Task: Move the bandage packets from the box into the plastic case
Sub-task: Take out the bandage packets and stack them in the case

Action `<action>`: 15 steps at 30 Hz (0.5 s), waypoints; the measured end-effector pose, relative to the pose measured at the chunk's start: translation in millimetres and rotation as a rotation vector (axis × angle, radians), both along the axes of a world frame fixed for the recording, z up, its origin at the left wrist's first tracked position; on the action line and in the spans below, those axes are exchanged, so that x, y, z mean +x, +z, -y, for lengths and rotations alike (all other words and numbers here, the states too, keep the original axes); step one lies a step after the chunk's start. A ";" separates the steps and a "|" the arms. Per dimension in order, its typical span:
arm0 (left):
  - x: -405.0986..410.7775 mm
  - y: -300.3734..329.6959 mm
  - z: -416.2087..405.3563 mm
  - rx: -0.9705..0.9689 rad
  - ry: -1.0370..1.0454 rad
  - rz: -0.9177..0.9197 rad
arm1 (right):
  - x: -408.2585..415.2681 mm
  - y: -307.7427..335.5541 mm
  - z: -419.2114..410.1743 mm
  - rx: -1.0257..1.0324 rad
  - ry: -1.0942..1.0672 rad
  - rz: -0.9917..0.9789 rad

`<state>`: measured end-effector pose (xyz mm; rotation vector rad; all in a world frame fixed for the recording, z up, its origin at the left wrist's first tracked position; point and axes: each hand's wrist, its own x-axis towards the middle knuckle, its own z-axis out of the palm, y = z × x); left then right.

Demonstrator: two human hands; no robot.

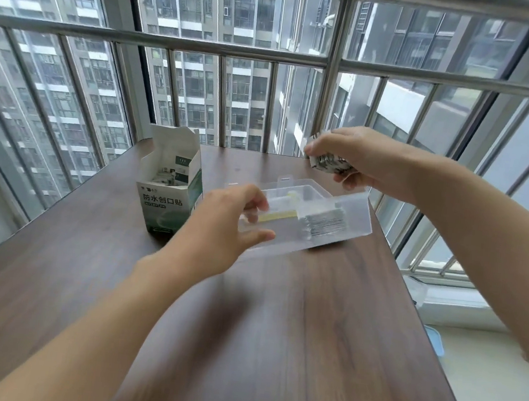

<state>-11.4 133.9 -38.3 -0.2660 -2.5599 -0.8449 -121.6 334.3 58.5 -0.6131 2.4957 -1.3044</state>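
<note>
A white and green bandage box (pixel 168 190) stands open on the brown table, with several packets (pixel 165 177) still inside it. To its right lies a clear plastic case (pixel 347 205), lid open, holding a row of packets (pixel 326 224) in its right half. My left hand (pixel 231 226) grips the case's left end. My right hand (pixel 362 158) hovers above the case's far right corner, closed on a bundle of bandage packets (pixel 329 164).
The wooden table (pixel 275 332) ends just behind the box and case at a metal window railing (pixel 332 86). A clear tub (pixel 415 291) and a blue object (pixel 435 344) sit on the floor to the right of the table.
</note>
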 end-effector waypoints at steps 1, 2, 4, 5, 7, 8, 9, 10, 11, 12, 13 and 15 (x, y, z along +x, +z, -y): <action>3.5 -3.5 -2.3 0.003 -0.020 -0.021 | -1.2 1.1 2.9 0.038 -0.020 -0.003; 7.2 -7.1 -4.4 0.005 -0.036 -0.039 | -3.4 1.9 4.5 0.083 -0.033 -0.003; 13.1 -13.8 -7.0 0.005 -0.059 -0.065 | -7.8 2.8 4.5 0.206 -0.012 0.021; 15.7 -16.5 -8.0 -0.002 -0.064 -0.073 | -8.9 2.0 3.6 0.277 0.014 0.046; 19.3 -20.6 -8.7 -0.014 -0.069 -0.083 | -9.3 -2.9 0.2 0.394 0.052 0.092; 20.3 -22.2 -8.6 -0.016 -0.071 -0.087 | -8.9 -6.6 -2.3 0.429 0.056 0.103; 21.2 -23.3 -8.2 -0.016 -0.073 -0.092 | -8.3 -10.7 -4.6 0.445 0.053 0.109; 21.6 -24.6 -8.1 -0.010 -0.076 -0.098 | -8.4 -14.9 -7.3 0.446 0.047 0.114; 21.7 -25.3 -7.4 -0.008 -0.084 -0.107 | -8.3 -18.5 -10.1 0.431 0.042 0.122; 21.9 -26.6 -7.2 -0.004 -0.091 -0.117 | -8.6 -21.7 -12.7 0.411 0.036 0.129; 21.9 -27.4 -6.6 0.000 -0.097 -0.126 | -8.7 -23.6 -15.1 0.384 0.031 0.132; 22.3 -28.5 -5.4 0.007 -0.101 -0.129 | -9.5 -25.4 -18.9 0.344 0.027 0.134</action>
